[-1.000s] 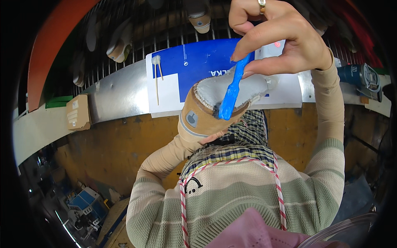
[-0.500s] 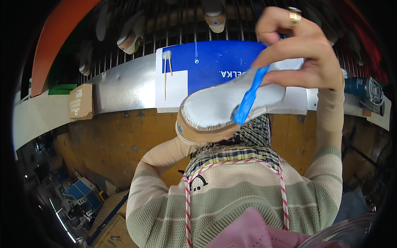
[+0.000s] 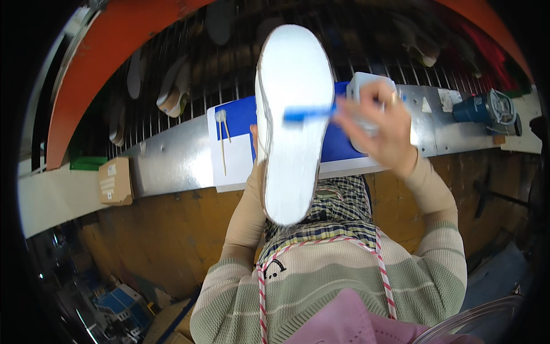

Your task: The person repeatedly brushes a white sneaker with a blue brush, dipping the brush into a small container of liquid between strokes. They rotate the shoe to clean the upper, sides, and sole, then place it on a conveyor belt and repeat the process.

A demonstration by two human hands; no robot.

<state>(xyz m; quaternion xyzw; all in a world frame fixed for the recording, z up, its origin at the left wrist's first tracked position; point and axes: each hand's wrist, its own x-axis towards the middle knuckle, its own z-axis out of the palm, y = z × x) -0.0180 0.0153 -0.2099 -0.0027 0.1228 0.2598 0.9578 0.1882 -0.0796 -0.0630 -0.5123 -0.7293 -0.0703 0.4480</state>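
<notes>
A shoe (image 3: 293,166) is held up with its whitish sole toward me and its length running away from my body. My left hand (image 3: 254,137) grips it from behind at the left edge; most of the fingers are hidden by the shoe. My right hand (image 3: 378,126), blurred by motion, pinches the handle of a blue toothbrush-like brush (image 3: 303,114). The brush lies across the upper middle of the sole, its bristle side against the surface or very close to it. Just behind my right hand stands a pale, translucent container (image 3: 369,80), partly covered by the hand.
On the bench, a blue and white sheet (image 3: 235,166) bears two thin sticks (image 3: 223,143) with a white blob at one end. A cardboard box (image 3: 116,180) stands left, a dark teal tumbler (image 3: 478,108) right. Beyond, shoes (image 3: 173,94) sit on a barred rack (image 3: 197,74).
The shoe has swung from lying slantwise to pointing away from me, sole now facing up fully. My right hand came down and the brush turned from steep to nearly level across the sole.
</notes>
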